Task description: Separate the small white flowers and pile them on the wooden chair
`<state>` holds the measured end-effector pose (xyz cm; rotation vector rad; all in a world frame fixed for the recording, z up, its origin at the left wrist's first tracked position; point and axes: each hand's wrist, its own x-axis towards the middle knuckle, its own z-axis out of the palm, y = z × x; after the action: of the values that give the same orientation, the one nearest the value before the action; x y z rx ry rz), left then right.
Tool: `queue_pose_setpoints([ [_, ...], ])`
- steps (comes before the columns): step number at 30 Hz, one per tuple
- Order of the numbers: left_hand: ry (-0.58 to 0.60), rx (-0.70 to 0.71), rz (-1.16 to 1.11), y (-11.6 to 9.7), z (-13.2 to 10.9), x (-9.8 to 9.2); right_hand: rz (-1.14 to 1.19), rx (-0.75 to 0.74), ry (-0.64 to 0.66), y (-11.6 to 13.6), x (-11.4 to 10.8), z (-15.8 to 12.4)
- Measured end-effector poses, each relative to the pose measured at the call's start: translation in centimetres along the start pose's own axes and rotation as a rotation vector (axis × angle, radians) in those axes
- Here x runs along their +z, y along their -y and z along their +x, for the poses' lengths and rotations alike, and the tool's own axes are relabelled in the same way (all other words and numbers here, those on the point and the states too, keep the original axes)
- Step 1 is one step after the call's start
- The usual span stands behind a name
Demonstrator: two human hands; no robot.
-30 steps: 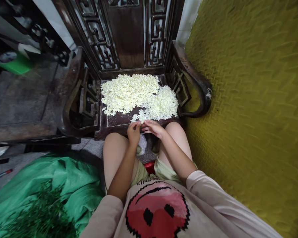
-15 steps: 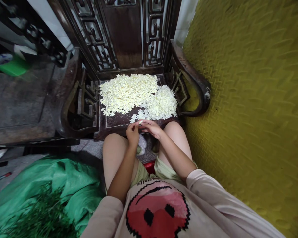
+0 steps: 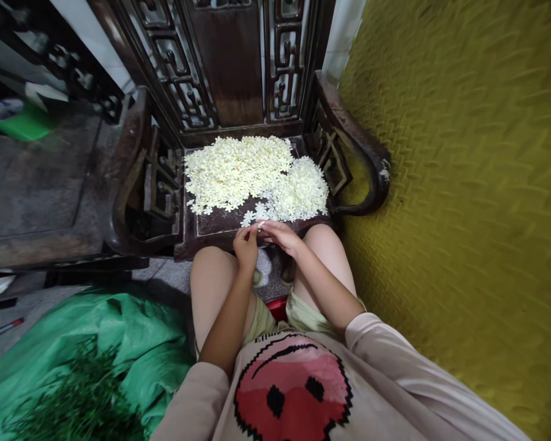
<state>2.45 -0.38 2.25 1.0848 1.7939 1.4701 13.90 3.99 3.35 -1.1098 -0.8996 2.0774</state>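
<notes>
My left hand [image 3: 245,245] and my right hand [image 3: 282,237] meet fingertip to fingertip at the front edge of a dark wooden chair seat [image 3: 211,226]. Between their fingertips is a small white flower [image 3: 261,225], pinched by both hands; its stem is too small to make out. Just beyond my fingers, a few loose white flowers [image 3: 248,217] lie on the seat. They trail from a rounded heap of white flowers [image 3: 298,190] at the right. A wider heap of cream-yellow flowers [image 3: 236,171] covers the back and left of the seat.
Curved chair arms [image 3: 379,177] flank the seat, below a carved back [image 3: 227,67]. A yellow textured sheet [image 3: 463,184] stands close on the right. At left are a wooden surface [image 3: 32,190] with a green container [image 3: 21,125], and a green cloth [image 3: 133,324] bearing leafy stems [image 3: 78,398].
My hands stay in almost the same place, fingertips together. The small flower between them has turned slightly. The heaps look unchanged.
</notes>
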Motion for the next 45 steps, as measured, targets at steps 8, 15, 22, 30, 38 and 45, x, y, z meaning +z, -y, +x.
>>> queue_pose_setpoints([
  [8,0.015,-0.017,-0.002,-0.1,-0.1,0.2,0.009,0.005,-0.003,0.3,0.2,-0.1],
  [15,0.085,-0.055,-0.046,0.3,-0.1,0.2,-0.053,-0.04,-0.089,0.2,0.4,-0.1],
  [22,0.195,-0.116,-0.102,0.3,0.5,-0.3,-0.171,-0.134,-0.129,0.0,0.4,-0.1],
  [30,0.227,-0.085,0.002,0.3,0.3,-0.3,-0.212,-0.138,-0.169,-0.4,0.4,0.3],
  [38,0.22,-0.087,0.073,0.7,0.3,-0.1,-0.172,-0.123,-0.174,-0.8,0.6,0.5],
  [45,0.223,-0.112,0.005,1.3,0.3,-0.1,-0.181,-0.134,-0.165,-0.9,0.5,0.6],
])
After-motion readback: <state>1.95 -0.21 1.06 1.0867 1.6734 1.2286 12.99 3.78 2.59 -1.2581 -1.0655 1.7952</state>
